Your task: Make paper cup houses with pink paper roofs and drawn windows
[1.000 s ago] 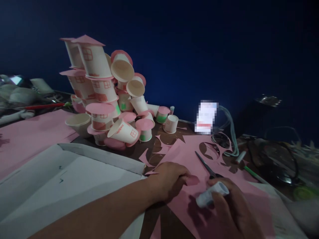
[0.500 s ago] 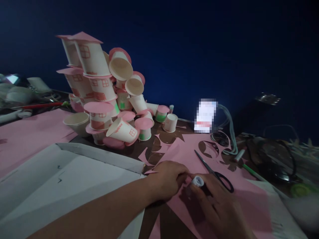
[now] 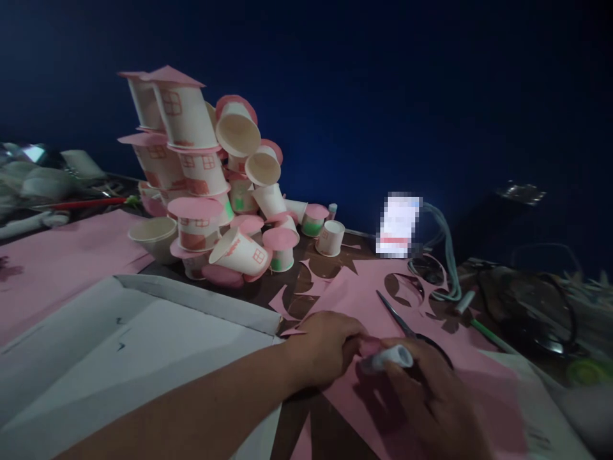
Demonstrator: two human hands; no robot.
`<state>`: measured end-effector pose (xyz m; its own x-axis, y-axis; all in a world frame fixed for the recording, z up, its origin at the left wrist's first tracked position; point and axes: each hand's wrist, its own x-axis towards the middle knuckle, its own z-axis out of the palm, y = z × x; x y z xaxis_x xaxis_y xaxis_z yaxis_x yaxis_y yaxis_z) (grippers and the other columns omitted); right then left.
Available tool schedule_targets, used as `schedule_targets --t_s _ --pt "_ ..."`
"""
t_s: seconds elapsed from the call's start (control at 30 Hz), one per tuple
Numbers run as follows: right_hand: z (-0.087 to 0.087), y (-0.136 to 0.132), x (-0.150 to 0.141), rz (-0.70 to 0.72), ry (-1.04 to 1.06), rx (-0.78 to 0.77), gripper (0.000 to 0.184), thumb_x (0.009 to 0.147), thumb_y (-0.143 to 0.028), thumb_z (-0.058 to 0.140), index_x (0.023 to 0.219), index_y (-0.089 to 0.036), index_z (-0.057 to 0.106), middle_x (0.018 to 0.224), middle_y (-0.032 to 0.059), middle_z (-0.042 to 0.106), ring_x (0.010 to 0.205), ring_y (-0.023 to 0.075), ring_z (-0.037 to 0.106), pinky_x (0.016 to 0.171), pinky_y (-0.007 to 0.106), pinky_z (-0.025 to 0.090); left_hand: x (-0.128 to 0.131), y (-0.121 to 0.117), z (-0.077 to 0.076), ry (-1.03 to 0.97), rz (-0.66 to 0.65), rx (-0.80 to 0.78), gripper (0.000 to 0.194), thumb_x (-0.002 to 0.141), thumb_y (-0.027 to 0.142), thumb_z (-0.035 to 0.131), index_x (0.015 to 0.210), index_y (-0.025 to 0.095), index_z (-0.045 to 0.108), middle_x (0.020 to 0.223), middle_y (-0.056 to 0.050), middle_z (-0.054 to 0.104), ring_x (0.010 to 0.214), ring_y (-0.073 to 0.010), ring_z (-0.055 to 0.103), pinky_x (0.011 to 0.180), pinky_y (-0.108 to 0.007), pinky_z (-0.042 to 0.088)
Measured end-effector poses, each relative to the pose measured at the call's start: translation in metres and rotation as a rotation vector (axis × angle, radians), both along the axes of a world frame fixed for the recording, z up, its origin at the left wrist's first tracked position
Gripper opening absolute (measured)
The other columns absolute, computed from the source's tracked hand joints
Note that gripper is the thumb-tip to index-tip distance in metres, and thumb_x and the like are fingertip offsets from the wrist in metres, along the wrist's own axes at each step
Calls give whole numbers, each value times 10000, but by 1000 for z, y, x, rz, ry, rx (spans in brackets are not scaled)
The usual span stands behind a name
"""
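My left hand [image 3: 330, 345] is curled closed around a small pink paper piece [image 3: 371, 346], mostly hidden by the fingers. In my right hand [image 3: 426, 390] is a white glue stick [image 3: 390, 359], tilted, its hollow end facing up toward me. The stick's other end meets the pink paper, though the contact itself is hidden. Under both hands lies a large pink paper sheet [image 3: 349, 402]. Black-handled scissors [image 3: 397, 313] rest on that sheet, just beyond my right hand, which covers part of the handle.
Stacked paper cups [image 3: 191, 118] with pink paper roofs and drawn windows lean at the back left. A shallow white box [image 3: 191, 300] sits left of my hands. A lit phone [image 3: 400, 223] stands near the wall. Cut pink scraps [image 3: 313, 275] and a green pencil [image 3: 491, 335] lie about.
My right hand has shifted slightly right, and the glue stick has tipped over from nearly end-on to more sideways. More of the pink paper shows. The whole view has shifted a little.
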<state>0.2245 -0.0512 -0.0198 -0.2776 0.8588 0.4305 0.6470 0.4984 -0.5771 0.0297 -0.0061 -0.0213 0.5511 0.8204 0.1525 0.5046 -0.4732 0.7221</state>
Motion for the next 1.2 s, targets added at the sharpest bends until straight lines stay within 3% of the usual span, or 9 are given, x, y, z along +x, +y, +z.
schedule_targets --t_s 0.2,0.37,0.57,0.77,1.03,1.2 --pt "-5 4 -3 62 -71 -75 146 945 -307 476 1041 -253 573 960 43 659 860 178 631 712 255 495 1 0 0 -25 15 -37 222 891 263 481 911 228 700 892 -2 738 846 -157 657 768 -223 464" --pt "-4 -1 -2 69 -60 -119 135 940 -336 476 981 -251 573 852 27 660 768 180 635 657 257 499 0 0 -1 21 14 -20 233 885 251 482 961 217 700 940 -24 738 876 -180 659 787 -249 471" --pt "-4 -5 7 -99 7 26 169 930 -360 467 1030 -252 551 915 42 660 794 195 651 675 269 500 -1 0 -3 10 -11 20 266 899 272 451 975 226 701 955 -26 741 889 -194 661 773 -262 471" --pt "-4 3 -4 58 -94 41 145 943 -307 477 1046 -265 569 928 35 658 855 191 628 713 275 479 -1 2 -2 4 13 -10 239 889 264 475 956 222 700 916 -21 739 857 -178 660 761 -248 468" --pt "-5 -2 -3 53 -98 -76 126 948 -339 462 970 -253 552 828 22 638 755 171 619 643 256 485 1 1 -2 28 8 -36 245 897 282 471 970 234 700 949 -17 742 887 -180 663 782 -250 471" --pt "1 -7 6 -76 -51 19 167 944 -358 449 1034 -253 542 932 49 666 817 186 642 671 257 493 1 3 -7 42 17 17 266 904 311 454 951 237 705 940 -22 743 881 -199 665 777 -272 474"
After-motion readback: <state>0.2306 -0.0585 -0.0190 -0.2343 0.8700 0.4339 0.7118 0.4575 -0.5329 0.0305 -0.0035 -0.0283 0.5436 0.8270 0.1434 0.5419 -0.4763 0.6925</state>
